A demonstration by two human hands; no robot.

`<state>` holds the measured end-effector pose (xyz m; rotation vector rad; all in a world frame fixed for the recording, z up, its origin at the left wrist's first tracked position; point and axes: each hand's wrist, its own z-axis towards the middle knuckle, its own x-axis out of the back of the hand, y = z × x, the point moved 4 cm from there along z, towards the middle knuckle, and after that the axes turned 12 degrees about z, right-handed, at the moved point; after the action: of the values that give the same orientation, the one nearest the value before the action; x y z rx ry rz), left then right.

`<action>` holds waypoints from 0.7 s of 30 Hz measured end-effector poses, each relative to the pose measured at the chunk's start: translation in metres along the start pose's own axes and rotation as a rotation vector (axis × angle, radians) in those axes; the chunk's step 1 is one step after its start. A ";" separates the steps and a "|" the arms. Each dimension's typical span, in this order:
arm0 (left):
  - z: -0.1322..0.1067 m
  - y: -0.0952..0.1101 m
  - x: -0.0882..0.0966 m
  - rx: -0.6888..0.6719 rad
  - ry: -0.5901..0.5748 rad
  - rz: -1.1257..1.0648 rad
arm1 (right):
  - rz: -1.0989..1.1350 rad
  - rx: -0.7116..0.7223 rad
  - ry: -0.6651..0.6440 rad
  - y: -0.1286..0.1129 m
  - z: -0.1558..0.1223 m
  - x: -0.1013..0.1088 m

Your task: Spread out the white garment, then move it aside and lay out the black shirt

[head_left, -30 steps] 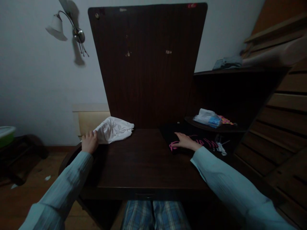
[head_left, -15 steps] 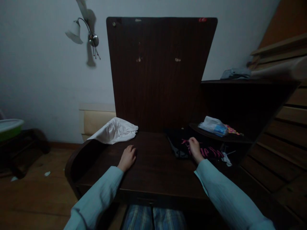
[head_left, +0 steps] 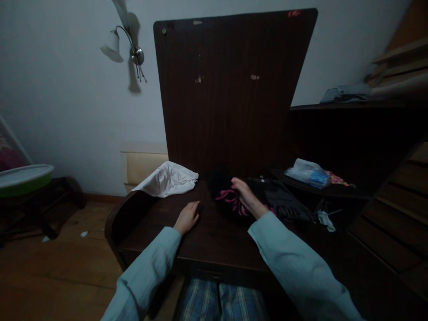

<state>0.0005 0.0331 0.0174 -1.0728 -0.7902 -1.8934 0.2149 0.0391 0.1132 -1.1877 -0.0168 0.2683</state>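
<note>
1. On the near part of the dark table (head_left: 200,243), the left hand (head_left: 187,217) lies loosely curled, holding nothing.
2. Just right of it, the right hand (head_left: 245,199) pinches a black garment with pink print (head_left: 227,200); dimness hides its folds.
3. Further back on the table's left lies a white cloth (head_left: 167,179).
4. Right of the table, a shelf (head_left: 310,189) carries a plastic packet (head_left: 306,172), hard to make out.

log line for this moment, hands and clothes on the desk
left hand: flat on desk, open | right hand: gripping black garment, pink print | white cloth: desk's far left corner, untouched
</note>
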 end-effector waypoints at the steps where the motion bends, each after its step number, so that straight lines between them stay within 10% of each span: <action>1: 0.000 -0.001 0.000 0.004 -0.012 -0.019 | -0.090 -0.062 -0.176 0.007 -0.006 -0.018; 4: -0.001 -0.004 -0.003 0.023 -0.055 -0.081 | -0.339 -0.015 -0.364 0.019 -0.018 -0.034; 11: -0.001 -0.014 -0.001 0.120 0.032 -0.214 | -1.160 -0.007 0.106 0.037 -0.021 0.029; 16: 0.001 -0.028 0.005 0.292 0.227 -0.373 | -1.491 -0.155 -0.093 0.065 -0.041 0.008; 21: 0.003 -0.036 0.000 0.399 0.146 -0.676 | -1.446 -0.222 -0.095 0.073 -0.049 -0.013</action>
<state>-0.0293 0.0526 0.0138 -0.4321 -1.5000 -2.1797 0.1956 0.0162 0.0296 -1.1127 -0.9651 -0.9698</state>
